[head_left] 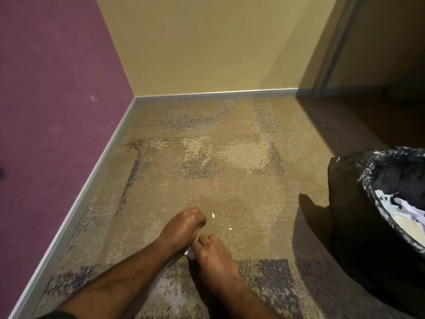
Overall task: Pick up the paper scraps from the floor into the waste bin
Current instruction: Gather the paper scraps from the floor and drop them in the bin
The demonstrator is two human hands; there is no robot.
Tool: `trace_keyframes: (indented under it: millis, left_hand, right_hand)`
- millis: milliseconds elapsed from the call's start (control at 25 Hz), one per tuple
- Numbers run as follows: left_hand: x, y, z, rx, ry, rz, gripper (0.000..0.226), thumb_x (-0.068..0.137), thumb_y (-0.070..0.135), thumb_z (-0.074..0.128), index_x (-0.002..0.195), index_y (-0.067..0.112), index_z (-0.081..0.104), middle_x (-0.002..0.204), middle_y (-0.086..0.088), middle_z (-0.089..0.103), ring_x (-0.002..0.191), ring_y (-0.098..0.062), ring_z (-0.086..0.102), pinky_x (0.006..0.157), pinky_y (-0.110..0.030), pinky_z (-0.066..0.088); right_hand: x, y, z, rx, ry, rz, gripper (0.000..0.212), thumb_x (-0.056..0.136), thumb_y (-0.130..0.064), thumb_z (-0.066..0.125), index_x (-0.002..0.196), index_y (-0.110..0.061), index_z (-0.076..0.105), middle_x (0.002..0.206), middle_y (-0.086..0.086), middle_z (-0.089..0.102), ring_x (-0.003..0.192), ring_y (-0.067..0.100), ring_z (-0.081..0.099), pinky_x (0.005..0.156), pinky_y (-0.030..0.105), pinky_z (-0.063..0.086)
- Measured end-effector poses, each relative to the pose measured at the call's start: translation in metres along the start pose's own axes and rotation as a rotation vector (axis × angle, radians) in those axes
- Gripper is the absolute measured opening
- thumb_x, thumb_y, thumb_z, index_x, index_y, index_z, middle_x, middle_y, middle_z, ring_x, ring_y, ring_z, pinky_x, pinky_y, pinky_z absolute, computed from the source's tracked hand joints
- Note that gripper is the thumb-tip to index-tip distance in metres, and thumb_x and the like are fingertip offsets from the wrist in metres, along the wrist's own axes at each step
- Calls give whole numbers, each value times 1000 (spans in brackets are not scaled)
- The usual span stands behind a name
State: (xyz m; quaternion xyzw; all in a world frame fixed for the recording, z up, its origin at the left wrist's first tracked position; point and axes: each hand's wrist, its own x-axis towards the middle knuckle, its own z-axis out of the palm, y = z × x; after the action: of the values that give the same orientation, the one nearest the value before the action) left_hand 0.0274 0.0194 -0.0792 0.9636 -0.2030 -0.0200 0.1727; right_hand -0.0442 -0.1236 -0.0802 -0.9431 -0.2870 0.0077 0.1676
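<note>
Both hands are held low over the carpet [230,192]. The left hand [181,229] is curled into a loose fist, fingers folded under; whether anything is held inside cannot be told. The right hand [213,254] is closed, and a white paper scrap [190,253] is pinched at its thumb side. Just beyond the left fingers, two small loose scraps [213,215] are seen on the carpet. The waste bin [358,217], lined with a black bag and with white paper inside, is placed well right of the right fingers.

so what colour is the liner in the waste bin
Black, a glossy plastic liner draped over the rim, clearest in the head view.
</note>
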Motion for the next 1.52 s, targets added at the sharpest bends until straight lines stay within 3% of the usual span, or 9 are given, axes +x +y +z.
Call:
trace_keyframes:
  millis: [240, 520, 680, 840, 1000, 1120, 1240, 1360, 1520]
  left_hand:
    - [25, 20, 4, -63, 15, -111, 14, 96, 15, 60, 96, 15, 74, 93, -2, 65, 87, -18, 62, 77, -34, 52]
    - [37, 33, -1, 251, -103, -49, 13, 90, 1, 58, 91, 10, 68, 93, -8, 60, 80, -27, 62, 63, -33, 42]
    - [21, 9, -15, 36, -207, -80, 19, 96, 17, 62, 78, 23, 64, 86, 4, 60, 76, -12, 58, 62, -27, 41]
    - [-16, -15, -29, 15, -407, -31, 7, 95, 25, 67, 89, 24, 72, 95, 10, 64, 86, -3, 60, 77, -22, 52]
    - [-40, -5, -17, 154, -346, 2, 11, 97, 19, 59, 93, 19, 70, 100, 3, 64, 87, -12, 59, 74, -26, 48]
    - [-49, 11, -10, 286, -301, 16, 12, 100, 14, 54, 105, 13, 65, 107, -4, 62, 88, -17, 59, 71, -28, 43]
    - [-57, 18, -7, 335, -293, 4, 17, 100, 5, 53, 113, 11, 62, 112, -6, 59, 93, -19, 59, 76, -29, 46]
    - [-63, 22, -7, 327, -246, 11, 18, 100, 7, 50, 113, 11, 62, 111, -5, 59, 95, -19, 58, 76, -28, 44]
    - [-63, 19, -4, 273, -193, 67, 16, 99, 12, 51, 102, 11, 66, 102, -6, 63, 87, -19, 59, 71, -30, 51]
  right_hand:
    - [-13, 45, -16, -24, 88, 287, 32, 74, -22, 80, 103, -20, 66, 94, -3, 65, 82, 17, 57, 76, 30, 45]
    - [2, 69, -29, 69, -25, 452, 28, 94, -15, 58, 121, -17, 62, 110, 6, 57, 99, 22, 54, 84, 31, 48]
    - [-4, 66, -37, 146, -29, 433, 24, 94, -18, 58, 116, -15, 67, 109, 5, 57, 100, 23, 56, 82, 30, 47]
    - [-26, 58, -40, 103, 19, 336, 26, 100, -31, 46, 116, -18, 62, 108, -1, 54, 94, 14, 48, 81, 24, 42]
    - [-42, 51, -37, -54, -102, 312, 47, 96, -55, 29, 124, -22, 48, 119, -2, 47, 97, 14, 40, 90, 29, 42]
    - [-41, 43, -32, -75, -177, 392, 76, 84, -75, 47, 139, -25, 33, 132, 3, 40, 113, 22, 44, 93, 38, 48]
    - [-34, 34, -26, -22, -186, 431, 78, 89, -52, 64, 150, -27, 22, 146, 7, 32, 121, 25, 43, 94, 38, 51]
    - [-30, 30, -24, 16, -142, 370, 40, 97, -21, 59, 136, -20, 48, 138, 6, 40, 112, 20, 43, 91, 33, 51]
    - [-28, 39, -23, 27, -101, 335, 23, 99, -21, 55, 119, -14, 64, 120, 4, 52, 101, 19, 50, 78, 27, 46]
